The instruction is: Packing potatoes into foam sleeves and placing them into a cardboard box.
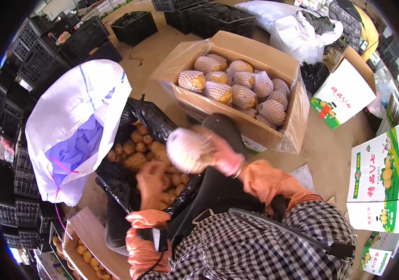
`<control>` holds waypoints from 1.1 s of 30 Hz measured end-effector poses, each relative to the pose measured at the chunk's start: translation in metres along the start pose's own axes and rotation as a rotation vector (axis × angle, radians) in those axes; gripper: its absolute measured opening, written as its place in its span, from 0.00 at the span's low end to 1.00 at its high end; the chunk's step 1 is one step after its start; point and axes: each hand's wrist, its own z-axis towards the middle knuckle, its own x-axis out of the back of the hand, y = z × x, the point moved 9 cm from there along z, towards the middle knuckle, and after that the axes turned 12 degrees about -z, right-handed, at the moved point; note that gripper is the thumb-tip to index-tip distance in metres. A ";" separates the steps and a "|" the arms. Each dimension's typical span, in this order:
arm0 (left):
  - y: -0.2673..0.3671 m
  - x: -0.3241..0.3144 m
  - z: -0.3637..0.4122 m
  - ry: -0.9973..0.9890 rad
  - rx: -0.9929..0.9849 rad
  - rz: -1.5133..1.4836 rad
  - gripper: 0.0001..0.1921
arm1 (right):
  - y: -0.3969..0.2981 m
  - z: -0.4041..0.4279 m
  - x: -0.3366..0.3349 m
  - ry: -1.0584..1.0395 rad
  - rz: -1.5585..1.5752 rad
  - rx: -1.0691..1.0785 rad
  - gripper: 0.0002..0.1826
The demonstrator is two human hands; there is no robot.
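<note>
My right hand grips a potato in a white foam net sleeve, blurred by motion, just above my knee. My left hand hovers over or touches the loose potatoes in a container lined with black plastic; its fingers are blurred and partly hidden. Beyond my knee stands an open cardboard box with clear plastic film over its sides. Several net-sleeved potatoes fill it.
A white woven sack of folded purple-tinted pieces stands at left. Printed potato cartons stand at right. Black plastic crates line the back and left. Another potato box sits at lower left, white bags behind.
</note>
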 end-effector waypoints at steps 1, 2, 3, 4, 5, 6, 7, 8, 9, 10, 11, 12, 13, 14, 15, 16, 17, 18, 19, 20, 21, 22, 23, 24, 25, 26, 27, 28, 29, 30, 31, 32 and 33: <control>0.056 0.013 0.002 0.104 -0.180 0.008 0.05 | -0.037 -0.002 0.038 0.134 -0.445 0.078 0.52; 0.112 0.039 0.012 0.190 -0.582 0.224 0.06 | -0.057 -0.008 0.076 0.264 -0.666 0.111 0.51; 0.127 0.082 0.029 0.422 -0.530 0.056 0.08 | -0.093 -0.023 0.101 0.359 -0.982 0.304 0.47; 0.157 0.116 0.054 0.450 -0.614 0.027 0.09 | -0.130 -0.038 0.110 0.443 -1.293 0.505 0.43; 0.189 0.138 0.073 0.539 -0.530 0.289 0.10 | -0.141 -0.041 0.121 0.472 -1.548 0.463 0.39; 0.202 0.153 0.105 0.465 -0.599 0.370 0.12 | -0.148 -0.044 0.131 0.499 -1.804 0.411 0.34; 0.209 0.162 0.135 0.386 -0.667 0.446 0.15 | -0.147 -0.053 0.144 0.494 -1.811 0.406 0.34; 0.199 0.168 0.166 0.363 -0.539 0.521 0.18 | -0.121 -0.051 0.149 0.251 -2.019 0.329 0.31; 0.180 0.165 0.196 0.330 -0.411 0.589 0.22 | -0.096 -0.050 0.154 -0.006 -2.211 0.238 0.28; 0.163 0.157 0.216 0.311 -0.368 0.605 0.28 | -0.100 -0.043 0.160 -0.009 -2.213 0.238 0.28; 0.142 0.155 0.230 0.300 -0.317 0.627 0.34 | -0.107 -0.032 0.166 -0.012 -2.083 0.164 0.28; 0.125 0.180 0.241 0.308 -0.289 0.610 0.38 | -0.106 -0.018 0.159 -0.037 -1.931 0.113 0.28; 0.117 0.208 0.248 0.322 -0.259 0.593 0.42 | -0.109 -0.007 0.159 0.158 -1.911 0.034 0.30; 0.116 0.165 0.255 0.239 -0.217 0.583 0.43 | -0.102 -0.005 0.170 0.151 -1.922 0.002 0.30; 0.118 0.108 0.251 0.162 -0.175 0.569 0.45 | -0.113 -0.004 0.188 0.366 -1.966 0.049 0.30; 0.123 0.090 0.245 0.148 -0.239 0.552 0.40 | -0.119 0.003 0.191 0.553 -1.971 0.131 0.29; 0.124 0.126 0.254 0.155 -0.283 0.678 0.36 | -0.104 0.024 0.175 0.471 -1.916 0.179 0.29; 0.121 0.142 0.254 0.246 -0.390 0.747 0.32 | -0.084 0.037 0.176 0.363 -2.083 0.055 0.30; 0.121 0.123 0.250 0.328 -0.388 0.772 0.30 | -0.070 0.042 0.192 0.283 -2.279 -0.099 0.30; 0.121 0.107 0.241 0.337 -0.390 0.589 0.27 | -0.066 0.039 0.197 0.255 -2.274 -0.102 0.30; 0.129 0.102 0.227 0.381 -0.386 0.564 0.24 | -0.071 0.035 0.196 0.289 -2.343 -0.071 0.30; 0.128 0.125 0.222 0.394 -0.360 0.483 0.20 | -0.076 0.038 0.180 0.314 -2.398 -0.008 0.30; 0.130 0.121 0.211 0.360 -0.332 0.446 0.18 | -0.077 0.043 0.165 0.281 -2.394 0.001 0.30; 0.141 0.116 0.195 0.329 -0.306 0.409 0.17 | -0.090 0.047 0.133 0.325 -2.201 0.180 0.28; 0.148 0.124 0.176 0.356 -0.284 0.417 0.17 | -0.098 0.050 0.099 0.358 -1.988 0.338 0.26; 0.161 0.132 0.156 0.382 -0.332 0.500 0.16 | -0.090 0.057 0.064 0.254 -1.679 0.353 0.24; 0.168 0.138 0.139 0.397 -0.382 0.582 0.15 | -0.076 0.064 0.028 0.165 -1.373 0.351 0.21; 0.174 0.151 0.115 0.434 -0.499 0.499 0.12 | -0.036 0.076 -0.007 -0.015 -1.239 0.204 0.19; 0.176 0.154 0.097 0.444 -0.519 0.482 0.11 | 0.002 0.078 -0.036 -0.183 -1.197 -0.007 0.19; 0.180 0.160 0.072 0.467 -0.537 0.481 0.11 | 0.052 0.079 -0.065 -0.407 -1.160 -0.140 0.21; 0.184 0.161 0.045 0.480 -0.604 0.482 0.09 | 0.093 0.078 -0.085 -0.600 -1.316 -0.168 0.24; 0.184 0.160 0.017 0.489 -0.672 0.482 0.08 | 0.136 0.075 -0.101 -0.794 -1.470 -0.193 0.28; 0.170 0.161 -0.004 0.497 -0.569 0.457 0.07 | 0.169 0.076 -0.111 -0.901 -1.574 -0.261 0.29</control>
